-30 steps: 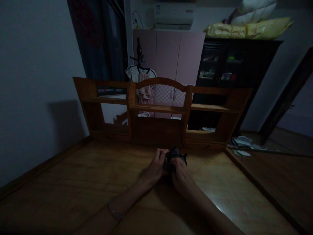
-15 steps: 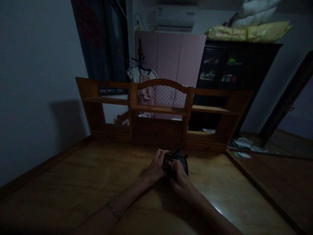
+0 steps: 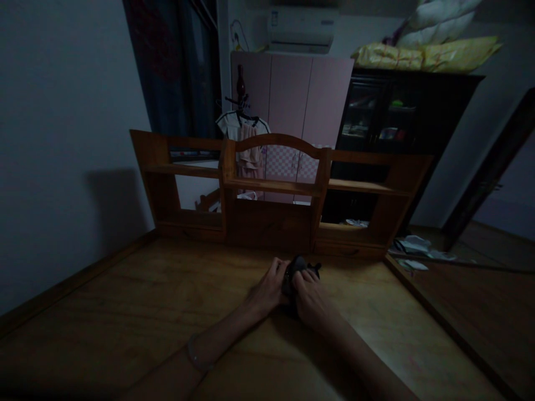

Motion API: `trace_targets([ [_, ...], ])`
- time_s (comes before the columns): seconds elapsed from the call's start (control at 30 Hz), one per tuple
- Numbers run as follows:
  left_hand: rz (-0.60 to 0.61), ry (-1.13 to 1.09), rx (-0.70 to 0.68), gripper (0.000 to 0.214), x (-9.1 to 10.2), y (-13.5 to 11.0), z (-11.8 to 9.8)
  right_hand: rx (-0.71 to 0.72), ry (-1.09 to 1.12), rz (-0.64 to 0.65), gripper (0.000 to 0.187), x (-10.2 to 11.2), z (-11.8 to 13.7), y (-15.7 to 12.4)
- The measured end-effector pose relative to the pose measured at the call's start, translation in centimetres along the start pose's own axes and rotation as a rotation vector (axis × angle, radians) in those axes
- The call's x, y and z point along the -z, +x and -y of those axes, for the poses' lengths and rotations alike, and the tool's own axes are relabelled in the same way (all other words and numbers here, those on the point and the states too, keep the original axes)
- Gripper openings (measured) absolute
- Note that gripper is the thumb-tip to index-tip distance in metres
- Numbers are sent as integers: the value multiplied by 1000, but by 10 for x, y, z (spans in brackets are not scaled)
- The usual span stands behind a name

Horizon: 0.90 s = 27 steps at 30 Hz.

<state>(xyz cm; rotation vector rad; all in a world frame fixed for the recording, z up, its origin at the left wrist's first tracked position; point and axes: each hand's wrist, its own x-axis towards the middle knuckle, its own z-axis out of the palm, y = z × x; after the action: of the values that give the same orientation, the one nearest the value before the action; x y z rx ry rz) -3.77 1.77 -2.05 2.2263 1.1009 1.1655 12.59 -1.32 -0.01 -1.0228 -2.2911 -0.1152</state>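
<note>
Both hands are closed on a small black bag-like thing (image 3: 298, 263), low over the wooden tabletop (image 3: 200, 289). Its exact kind is hard to make out in the dim light. My left hand (image 3: 272, 283) grips its left side, with a bracelet on that wrist. On the near right side, my right hand (image 3: 310, 294) has its fingers curled and pressed into the dark material. Much of the thing is hidden behind the fingers; a small dark tab or loop sticks out beyond my right hand.
A wooden shelf unit (image 3: 273, 186) stands along the table's far edge. The white wall (image 3: 75, 139) borders the left side. A raised wooden edge (image 3: 438, 317) runs along the right. Behind are a pink wardrobe (image 3: 288, 94) and a dark cabinet (image 3: 401, 111).
My right hand has shifted slightly right and pressed over the black thing. The flap-like part that stood up at its top right now looks folded, and less of its right side shows.
</note>
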Motion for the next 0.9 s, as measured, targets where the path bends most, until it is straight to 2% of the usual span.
trace_targets([
  [0.07,2,-9,-5,84,1,0,2,-8,-82,20,22,-1,7,1],
  [0.17,20,-25,-37,87,5,2,2,-63,-62,33,19,-2,11,-2],
  [0.33,-12,-43,-60,77,11,4,-2,6,67,11,37,-10,1,-12],
  [0.43,-34,-44,-63,74,11,4,-1,-12,200,-12,44,-14,-4,-15],
  [0.57,-34,-41,-37,77,7,4,3,-149,469,-7,29,-11,-5,-8],
  [0.67,-61,-49,-29,77,6,4,4,-187,590,2,29,-7,-6,-3],
  [0.77,-82,-54,-31,76,6,4,1,-184,574,-4,31,-5,-9,-1],
  [0.9,-74,-47,-65,78,7,4,-2,-137,361,-5,34,-1,-9,-2],
])
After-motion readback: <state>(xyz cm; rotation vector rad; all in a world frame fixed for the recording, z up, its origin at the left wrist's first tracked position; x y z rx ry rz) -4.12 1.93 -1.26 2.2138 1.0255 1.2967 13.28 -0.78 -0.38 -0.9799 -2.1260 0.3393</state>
